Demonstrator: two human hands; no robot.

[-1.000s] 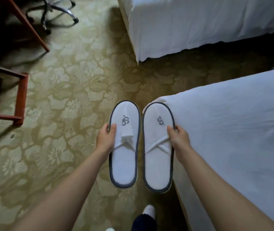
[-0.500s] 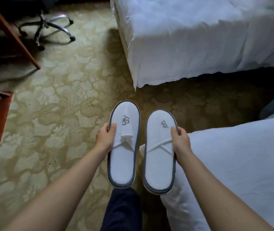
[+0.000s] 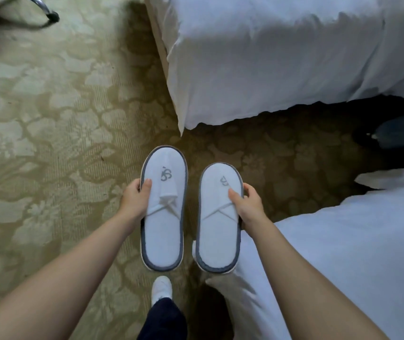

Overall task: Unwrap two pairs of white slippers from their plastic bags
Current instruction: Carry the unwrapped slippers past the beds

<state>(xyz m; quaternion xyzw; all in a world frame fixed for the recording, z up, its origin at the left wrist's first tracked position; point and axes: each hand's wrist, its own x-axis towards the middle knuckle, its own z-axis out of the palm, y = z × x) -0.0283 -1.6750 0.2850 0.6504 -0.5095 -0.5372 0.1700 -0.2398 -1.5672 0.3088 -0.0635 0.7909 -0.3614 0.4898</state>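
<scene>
I hold one white slipper in each hand, side by side above the carpet, toes pointing away from me. Both have grey trim, a grey logo and a crossed strap, and no plastic shows on them. My left hand (image 3: pixel 136 200) grips the outer edge of the left slipper (image 3: pixel 163 236), thumb on its top. The right slipper (image 3: pixel 218 241) is held the same way at its right edge by my right hand (image 3: pixel 246 202). No plastic bag is in view.
A white-covered bed (image 3: pixel 282 57) fills the upper right; a second white bed (image 3: pixel 355 253) sits at the lower right, close to my right arm. Patterned green-gold carpet (image 3: pixel 61 143) spreads to the left. A chair's wheeled base (image 3: pixel 48 13) is top left. My white-shod foot (image 3: pixel 161 288) is below the slippers.
I have stepped forward between the beds; the far bed looks nearer and the wooden furniture at left has left the view. The two slippers have spread slightly apart.
</scene>
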